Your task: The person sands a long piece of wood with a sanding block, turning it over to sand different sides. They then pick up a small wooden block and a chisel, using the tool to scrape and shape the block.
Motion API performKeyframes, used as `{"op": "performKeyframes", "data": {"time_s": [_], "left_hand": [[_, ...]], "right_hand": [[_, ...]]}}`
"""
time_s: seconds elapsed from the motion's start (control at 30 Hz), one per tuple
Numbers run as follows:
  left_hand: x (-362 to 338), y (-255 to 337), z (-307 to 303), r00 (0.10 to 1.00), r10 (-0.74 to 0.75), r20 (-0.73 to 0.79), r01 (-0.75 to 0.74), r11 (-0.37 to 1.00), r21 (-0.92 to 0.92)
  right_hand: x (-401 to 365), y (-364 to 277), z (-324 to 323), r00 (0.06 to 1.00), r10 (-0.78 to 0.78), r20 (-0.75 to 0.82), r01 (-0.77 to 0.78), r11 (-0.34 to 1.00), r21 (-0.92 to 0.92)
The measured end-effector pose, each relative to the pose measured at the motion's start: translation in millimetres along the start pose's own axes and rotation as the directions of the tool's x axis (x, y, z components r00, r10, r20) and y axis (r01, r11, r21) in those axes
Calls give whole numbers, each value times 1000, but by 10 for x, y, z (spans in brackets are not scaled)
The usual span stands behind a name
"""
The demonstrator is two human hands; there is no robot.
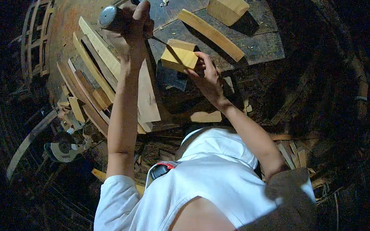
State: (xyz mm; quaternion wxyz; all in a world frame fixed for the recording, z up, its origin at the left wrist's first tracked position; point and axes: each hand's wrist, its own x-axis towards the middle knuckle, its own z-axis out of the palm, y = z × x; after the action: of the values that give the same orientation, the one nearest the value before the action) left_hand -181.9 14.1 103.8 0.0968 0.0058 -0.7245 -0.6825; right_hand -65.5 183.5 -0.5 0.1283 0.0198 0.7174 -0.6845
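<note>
Shirt nearest lens, white, low centre.

Far left, low: grinder on floor, well apart from both hands. Next right: planks fanned in a leaning stack, near left forearm, not touched.

Left hand raised high, grip wrapped tight round hammer. Metal head toward upper left; long axis slanting down-right through fist toward block. Thin dark rod between fist and block; chisel or shadow, cannot tell.

Block at centre, over dark sheet at near edge of worktop; resting or held just above, cannot tell. Tilted, one lower corner down. Long axis roughly across picture, dipping slightly to right; pale broad face toward lens.

Right hand just right of block, grip pinching its right end, fingertips on upper edge.

Further right: slat lying diagonal on worktop, then big block at top, both apart from hands.

Judged step: hammer blow toward block, held steady by pinch. To do well:
- seat block flat on worktop rather than on a corner
- keep pinch firm, fingertips back from struck face
- line hammer axis square to that face
- short, controlled swing, eyes on contact point

Risk judged: block twisting about its long axis under an off-centre blow, fingers close by.
</note>
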Motion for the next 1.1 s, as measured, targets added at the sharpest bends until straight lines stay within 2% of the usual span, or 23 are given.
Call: {"op": "performKeyframes", "data": {"time_s": [0.1,0.17,0.2,0.27,0.3,0.4,0.5,0.6,0.67,0.8,0.87,1.0,1.1], "left_hand": [[-8,-14,35,999,-15,-49,17,998,56],[4,-25,48,989,23,-148,-40,992,-118],[-15,-11,43,989,23,-149,-41,992,-117],[-67,23,39,995,-20,-101,24,999,46],[-74,24,47,995,-20,-101,25,999,46],[-90,21,99,983,7,-182,-8,1000,-5],[-108,17,171,964,31,-266,-46,998,-51],[-125,30,241,946,46,-322,-75,994,-79],[-142,56,277,964,28,-264,-102,957,-271],[-111,85,229,977,128,-169,-161,967,-196],[-144,133,269,942,74,-328,-126,982,-141],[-186,131,276,921,101,-375,-140,987,-79],[-197,118,245,927,104,-361,-132,990,-54]], "right_hand": [[6,24,12,1000,-19,-13,19,1000,-24],[1,24,18,997,-63,-33,61,996,-60],[0,20,12,997,-64,-32,62,996,-60],[-2,13,-9,999,-53,-6,52,991,-122],[-1,26,-6,999,-53,-7,51,991,-122],[6,86,19,995,-94,-15,91,987,-136],[3,134,36,999,-43,-4,43,997,-66],[21,134,12,993,-115,6,115,978,-176],[8,104,-4,999,-29,32,33,989,-141],[26,73,20,996,-86,2,85,989,-122],[26,97,27,999,-52,-7,50,989,-137],[33,106,30,995,-95,-19,91,982,-165],[32,112,45,999,-52,-10,51,994,-100]]}}
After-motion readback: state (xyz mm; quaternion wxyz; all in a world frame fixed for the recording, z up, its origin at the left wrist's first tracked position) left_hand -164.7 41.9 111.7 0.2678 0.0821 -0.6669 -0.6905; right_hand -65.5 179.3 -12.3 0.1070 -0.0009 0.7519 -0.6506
